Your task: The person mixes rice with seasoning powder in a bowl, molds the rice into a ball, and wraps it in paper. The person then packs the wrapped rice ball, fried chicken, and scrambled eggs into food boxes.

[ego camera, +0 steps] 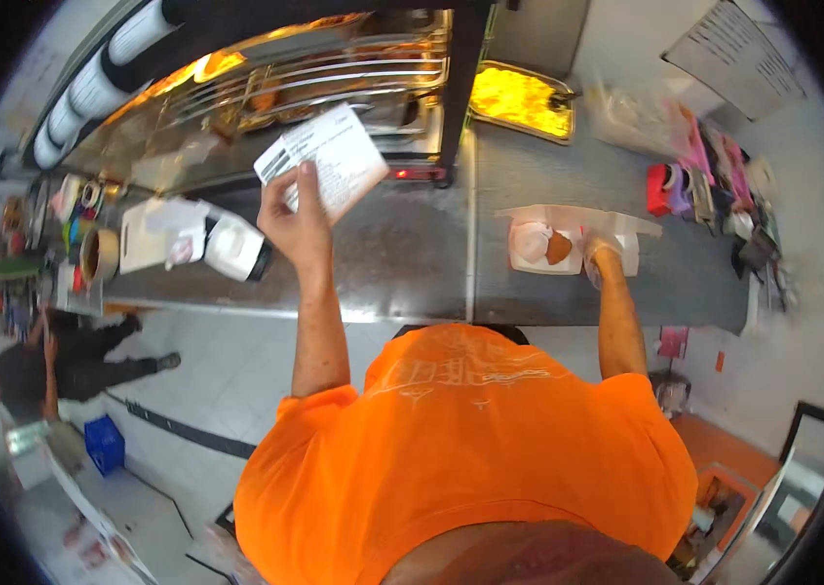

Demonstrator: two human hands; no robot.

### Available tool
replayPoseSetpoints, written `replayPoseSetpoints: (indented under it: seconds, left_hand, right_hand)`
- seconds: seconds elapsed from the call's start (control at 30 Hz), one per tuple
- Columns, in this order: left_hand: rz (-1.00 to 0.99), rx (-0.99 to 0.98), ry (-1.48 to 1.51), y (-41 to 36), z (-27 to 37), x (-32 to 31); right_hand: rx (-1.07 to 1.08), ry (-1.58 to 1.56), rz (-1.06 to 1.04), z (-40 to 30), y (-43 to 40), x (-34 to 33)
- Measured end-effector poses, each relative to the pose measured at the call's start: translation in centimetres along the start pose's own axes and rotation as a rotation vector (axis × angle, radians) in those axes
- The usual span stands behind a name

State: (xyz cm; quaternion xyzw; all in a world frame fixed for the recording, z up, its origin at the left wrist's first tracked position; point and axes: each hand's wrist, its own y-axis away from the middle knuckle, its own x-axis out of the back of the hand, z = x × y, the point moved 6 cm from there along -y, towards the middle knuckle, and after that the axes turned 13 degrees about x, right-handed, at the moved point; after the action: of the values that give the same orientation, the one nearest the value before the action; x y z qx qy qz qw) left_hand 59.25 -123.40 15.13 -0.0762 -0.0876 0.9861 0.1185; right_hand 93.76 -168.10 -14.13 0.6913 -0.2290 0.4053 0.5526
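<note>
My left hand (297, 212), bare, pinches a white printed paper slip (342, 161) between thumb and fingers. It holds the slip up over the metal counter, before the heated display cabinet. My right hand (599, 252) wears a clear plastic glove and reaches down into the right part of an open takeaway carton (545, 267). In the left part of that carton lie a brown piece of food (559, 248) and a whitish wrapped or paper item (531, 239). The fingers of my right hand are blurred, and what they touch is hidden.
A heated cabinet (353, 73) with wire racks stands behind the counter (397, 241). Brightly lit yellow food fills a tray (521, 99) at the back. A label printer (236, 247) sits left; tape dispensers and tools (682, 186) crowd the right. Another person (53, 365) stands far left.
</note>
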Motion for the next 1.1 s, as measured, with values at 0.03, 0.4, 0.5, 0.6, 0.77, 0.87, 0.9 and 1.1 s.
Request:
replayPoseSetpoints:
  seconds: [0.03,0.4,0.5,0.6,0.77,0.87,0.9,1.1]
  left_hand:
    - [-0.023,0.022,-0.167,0.4,-1.0,-0.1]
    - [-0.497,0.401,-0.288,13.5,-14.4,-17.2]
    - [-0.409,0.452,-0.29,14.7,-19.0,-19.7]
    - [-0.323,0.527,-0.311,15.1,-20.3,-21.1]
    - [-0.32,0.47,-0.287,14.5,-20.5,-23.7]
    - [-0.279,0.523,-0.203,13.8,-19.8,-24.6]
    - [-0.266,0.475,-0.222,13.5,-19.3,-24.7]
    - [-0.192,0.484,-0.196,14.8,-17.1,-22.9]
  right_hand:
    - [0.09,0.071,0.111,-2.9,2.5,4.5]
    - [0.45,-0.382,0.663,-12.3,-14.3,25.3]
    - [0.735,0.497,0.527,-14.0,-18.9,25.0]
    - [0.754,0.534,0.294,-14.4,-18.9,25.3]
    - [0.957,0.004,0.256,-15.5,-21.1,25.5]
    - [1.105,0.124,0.309,-18.2,-20.4,24.2]
    - [1.109,0.121,0.299,-18.2,-20.8,23.4]
    - [1.137,0.492,0.276,-20.0,-19.9,20.9]
